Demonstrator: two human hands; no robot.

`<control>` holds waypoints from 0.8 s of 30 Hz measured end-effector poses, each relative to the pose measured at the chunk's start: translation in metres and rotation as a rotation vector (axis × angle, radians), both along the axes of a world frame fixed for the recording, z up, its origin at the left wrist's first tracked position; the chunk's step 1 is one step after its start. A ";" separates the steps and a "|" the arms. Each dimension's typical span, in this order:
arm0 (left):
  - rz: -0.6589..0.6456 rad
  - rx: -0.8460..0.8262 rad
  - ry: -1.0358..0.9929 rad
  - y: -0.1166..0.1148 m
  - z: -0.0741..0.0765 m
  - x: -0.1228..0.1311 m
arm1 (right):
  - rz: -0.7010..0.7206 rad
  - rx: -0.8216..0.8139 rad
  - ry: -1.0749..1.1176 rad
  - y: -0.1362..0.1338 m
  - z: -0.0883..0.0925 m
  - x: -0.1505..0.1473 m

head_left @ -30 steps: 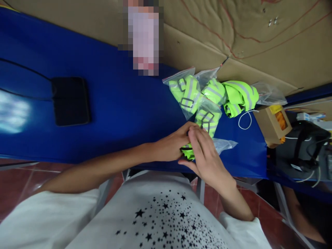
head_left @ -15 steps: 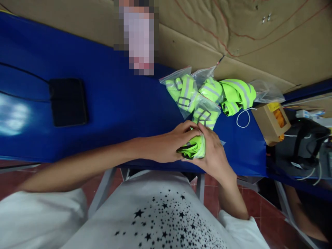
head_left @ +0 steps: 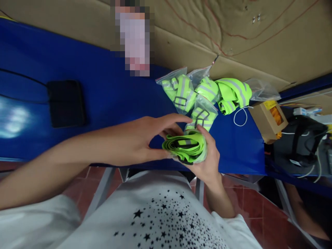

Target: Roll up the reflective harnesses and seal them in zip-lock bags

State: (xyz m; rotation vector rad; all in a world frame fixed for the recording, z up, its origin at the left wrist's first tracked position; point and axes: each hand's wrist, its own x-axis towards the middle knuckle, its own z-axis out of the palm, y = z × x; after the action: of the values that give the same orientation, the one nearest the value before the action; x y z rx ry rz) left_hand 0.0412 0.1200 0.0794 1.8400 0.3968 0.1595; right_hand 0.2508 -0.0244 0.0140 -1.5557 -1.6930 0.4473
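A rolled neon-green reflective strap point(head_left: 190, 147) with dark edging is partly inside a clear plastic bag, its coiled end facing me. My right hand point(head_left: 210, 155) wraps the bagged side from the right, thumb on top. At the roll's left end, my left hand point(head_left: 153, 138) has thumb and fingers spread around it; the thumb touches the lower edge, while the index finger reaches out above. Just beyond lie bagged straps with black buckles, one bag point(head_left: 201, 116) close to my fingertips and another point(head_left: 181, 91) farther back. Beside them is a loose strap point(head_left: 234, 93).
The blue tabletop point(head_left: 109, 90) holds a black device point(head_left: 66, 103) with cables at left. To the right are a small cardboard box point(head_left: 269, 121), a white cord loop point(head_left: 241, 116) and black equipment point(head_left: 301, 145). A blurred-out shape point(head_left: 136, 41) is at the far edge.
My left hand has drawn back leftward and its fingers have spread wider. The roll has turned, showing more of its coiled end. My right hand stays around it.
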 end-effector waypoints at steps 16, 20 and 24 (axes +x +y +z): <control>0.265 0.273 -0.241 -0.033 -0.009 -0.005 | -0.162 0.070 0.465 0.000 -0.005 -0.010; 0.268 -0.147 -0.255 -0.037 -0.050 0.014 | -0.151 0.064 0.562 0.008 -0.014 -0.023; 0.158 -0.452 -0.321 -0.030 -0.089 0.029 | -0.073 -0.006 0.461 0.017 -0.025 -0.033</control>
State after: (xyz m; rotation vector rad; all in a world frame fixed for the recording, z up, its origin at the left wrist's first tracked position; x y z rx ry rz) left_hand 0.0701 0.0902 -0.0098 1.3110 0.3207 0.4319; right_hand 0.2178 -0.0074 -0.0112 -1.3824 -1.2773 0.7113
